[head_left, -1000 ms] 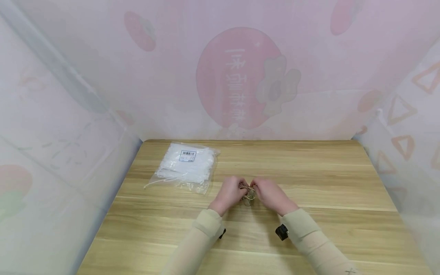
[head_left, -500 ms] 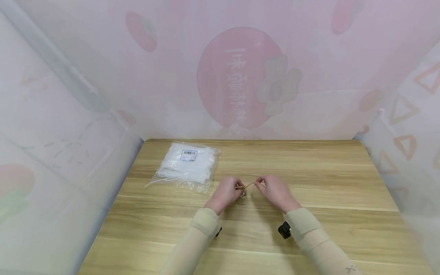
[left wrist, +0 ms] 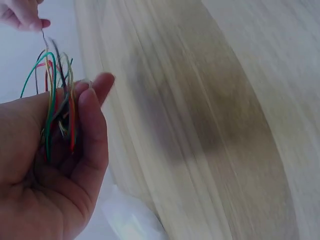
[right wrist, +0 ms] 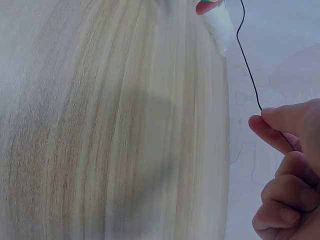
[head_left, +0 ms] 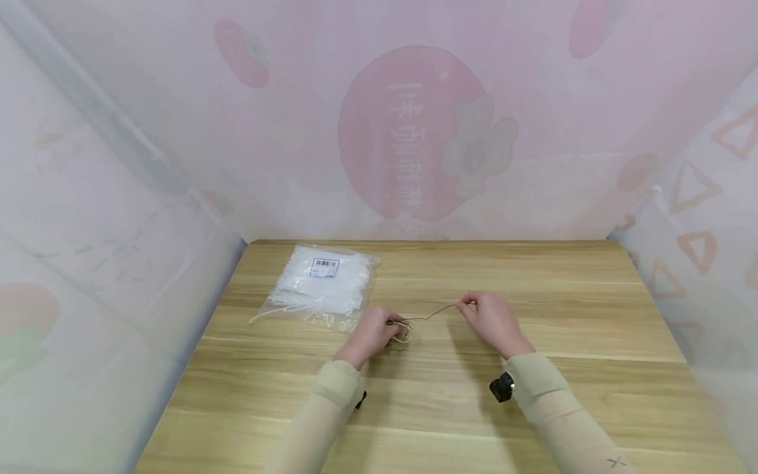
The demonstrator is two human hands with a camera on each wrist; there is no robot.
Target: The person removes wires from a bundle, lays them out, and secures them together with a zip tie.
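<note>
Your left hand [head_left: 370, 334] grips the wire bundle [left wrist: 53, 92] over the middle tabletop [head_left: 438, 408]; your right hand [head_left: 496, 322] pinches 1 dark wire [right wrist: 249, 69], stretched rightward, seemingly not yet freed; the others look unseparated.

an x [head_left: 616, 462] marks the right sleeve [head_left: 565, 415]; the barcode label [head_left: 324, 268] on the bag [head_left: 328, 299] and characters [head_left: 408, 108] on the wall [head_left: 296, 164] are illegible.

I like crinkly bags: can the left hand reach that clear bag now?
Probably yes: the bag lies near the left hand, with nothing seen between them, though that hand would likely have to put down its wires first.
</note>
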